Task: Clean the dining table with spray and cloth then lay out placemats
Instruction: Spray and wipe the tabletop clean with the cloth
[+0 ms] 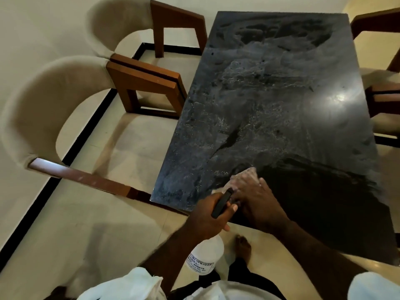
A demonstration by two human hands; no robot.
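Observation:
A dark stone dining table point(281, 87) fills the middle, its top streaked with wet spray film; the near right part looks darker and wiped. My left hand point(207, 217) grips the black trigger head of a white spray bottle point(205, 256), which hangs below the table's near edge. My right hand point(257, 202) lies on the tabletop near the front left corner, pressing on a pale cloth point(242, 176) that is blurred and shows past my fingers. No placemats are in view.
Two beige upholstered chairs with brown wooden arms point(147, 83) stand left of the table. Parts of other chairs point(385, 98) show at the right edge. A cream tiled floor with a black border strip lies below. A bare foot point(243, 245) stands near the table's front edge.

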